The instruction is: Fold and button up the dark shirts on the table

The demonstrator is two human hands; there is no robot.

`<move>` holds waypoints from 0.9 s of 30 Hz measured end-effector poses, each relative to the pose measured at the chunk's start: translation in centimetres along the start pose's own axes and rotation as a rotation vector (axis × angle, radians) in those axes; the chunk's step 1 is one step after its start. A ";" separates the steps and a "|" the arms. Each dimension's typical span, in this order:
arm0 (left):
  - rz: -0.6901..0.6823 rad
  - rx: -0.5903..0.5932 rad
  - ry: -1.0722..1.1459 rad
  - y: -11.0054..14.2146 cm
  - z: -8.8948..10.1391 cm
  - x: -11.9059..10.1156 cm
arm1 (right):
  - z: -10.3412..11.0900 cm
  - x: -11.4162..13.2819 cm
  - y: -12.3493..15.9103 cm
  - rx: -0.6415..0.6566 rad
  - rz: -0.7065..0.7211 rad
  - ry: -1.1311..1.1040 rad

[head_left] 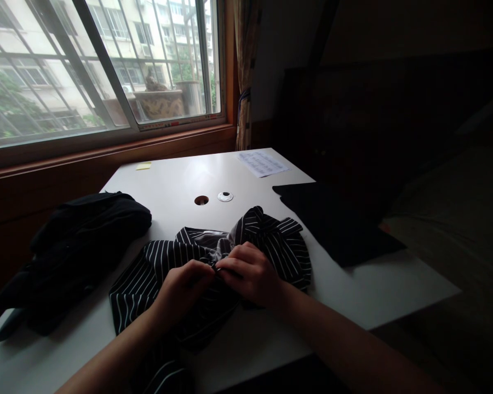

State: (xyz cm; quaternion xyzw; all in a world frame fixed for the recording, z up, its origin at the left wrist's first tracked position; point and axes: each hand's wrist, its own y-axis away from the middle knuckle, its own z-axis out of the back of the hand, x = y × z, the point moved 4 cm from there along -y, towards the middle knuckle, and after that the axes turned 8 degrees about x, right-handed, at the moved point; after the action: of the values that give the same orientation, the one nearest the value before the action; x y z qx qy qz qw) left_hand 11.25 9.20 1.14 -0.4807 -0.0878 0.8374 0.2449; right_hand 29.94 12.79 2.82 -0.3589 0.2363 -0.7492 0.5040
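A black garment with white stripes lies bunched on the white table in front of me, its grey inner side showing near the middle. My left hand pinches the striped cloth from the left, thumb and fingers pressed together. From the right, my right hand is closed on the same spot, its fingertips almost meeting the left ones. Something small and dark sits between the fingertips, too small and dim to make out. Part of the garment hangs toward the table's front edge.
Left on the table is a heap of dark clothing. A flat dark cloth lies at the right, over the edge. Further back are a printed sheet, a yellow note, a cable hole and its round cap.
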 end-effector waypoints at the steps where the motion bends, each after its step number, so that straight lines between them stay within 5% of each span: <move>1: 0.004 0.009 0.036 0.0 0.0 0.0 | 0.1 0.0 0.0 -0.005 0.001 0.003; 8: 0.097 -0.076 0.348 -0.1 1.1 1.1 | 1.3 0.0 -0.3 -0.072 -0.042 -0.011; 17: 0.303 -0.298 0.670 0.0 2.7 2.9 | 4.7 -2.4 0.5 -0.332 -0.407 -0.042; 23: 0.394 -0.485 0.612 -0.2 4.3 2.9 | 5.8 -3.7 0.7 -0.401 -0.511 0.056; 27: 0.387 -0.492 0.533 -0.2 4.6 2.6 | 5.7 -3.1 0.4 -0.383 -0.451 0.193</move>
State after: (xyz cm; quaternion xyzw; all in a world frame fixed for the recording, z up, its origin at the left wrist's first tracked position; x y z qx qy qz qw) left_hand 6.31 11.09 1.65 -0.7328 -0.1268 0.6681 -0.0252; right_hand 35.29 15.51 5.18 -0.4178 0.3344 -0.8146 0.2237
